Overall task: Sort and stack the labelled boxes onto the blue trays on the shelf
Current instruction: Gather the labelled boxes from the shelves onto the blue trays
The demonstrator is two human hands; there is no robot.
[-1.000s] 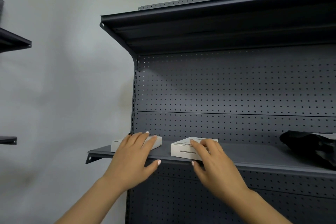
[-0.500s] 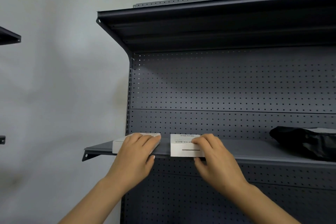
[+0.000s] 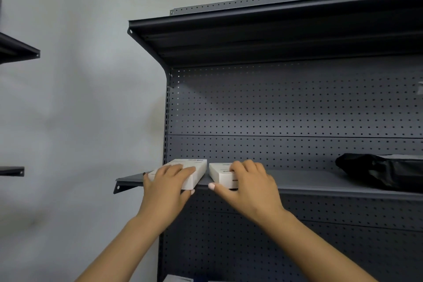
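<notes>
My two bare forearms reach up from the bottom of the view toward a dark grey metal shelf at about head height. My left hand grips the left white box: the fingers lie curled over its top and front edge, and the thumb tip shows just under its lower front corner, so the box sits pinched between them, right at the shelf's front lip near the left end. My right hand holds the right white box in the same way, fingers bent over the top and covering most of it, thumb stretched out to the left below its front face. Dark print shows on the top of each box, too small to read. The two boxes lie side by side with a narrow gap between them, both low and flat, both under my fingers. Further right on the same shelf, well apart from my hands, lies a crumpled black bag. Behind everything stands a grey back panel dotted with small holes, and above it a second shelf juts out overhead. To the left is a plain pale wall.
</notes>
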